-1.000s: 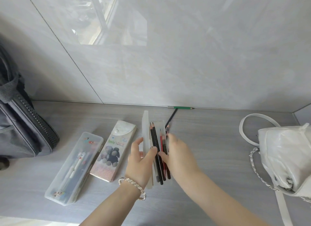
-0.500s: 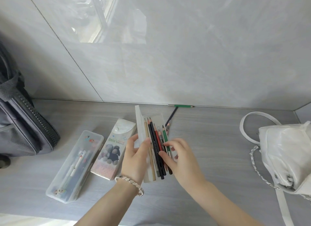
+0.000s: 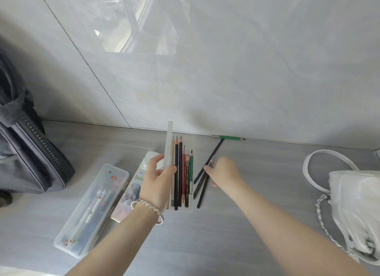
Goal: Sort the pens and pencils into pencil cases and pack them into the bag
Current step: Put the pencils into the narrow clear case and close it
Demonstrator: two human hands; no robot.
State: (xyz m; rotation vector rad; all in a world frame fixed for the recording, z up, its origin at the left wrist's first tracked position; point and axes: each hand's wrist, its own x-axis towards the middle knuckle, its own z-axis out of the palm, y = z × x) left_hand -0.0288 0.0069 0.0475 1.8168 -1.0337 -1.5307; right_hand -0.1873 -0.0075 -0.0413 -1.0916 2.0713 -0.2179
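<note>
3 loose pencils (image 3: pixel 201 186) lie on the worktop (image 3: pixel 267 197), the right hand (image 3: pixel 224 173) grip pinched on them. The left hand (image 3: pixel 156 183) grip is clamped on the open pencil case (image 3: pixel 169 140).

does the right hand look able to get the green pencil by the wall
Probably yes: only bare desk and the blue pencil lie between the right hand and the green pencil.

Our left hand (image 3: pixel 156 179) and right hand (image 3: pixel 224 171) are bare, and so are our arms (image 3: pixel 277 220). On the left wrist we wear a bracelet (image 3: pixel 151 207). It is thin, shiny, silver-white, and twisted like a little rope.
</note>
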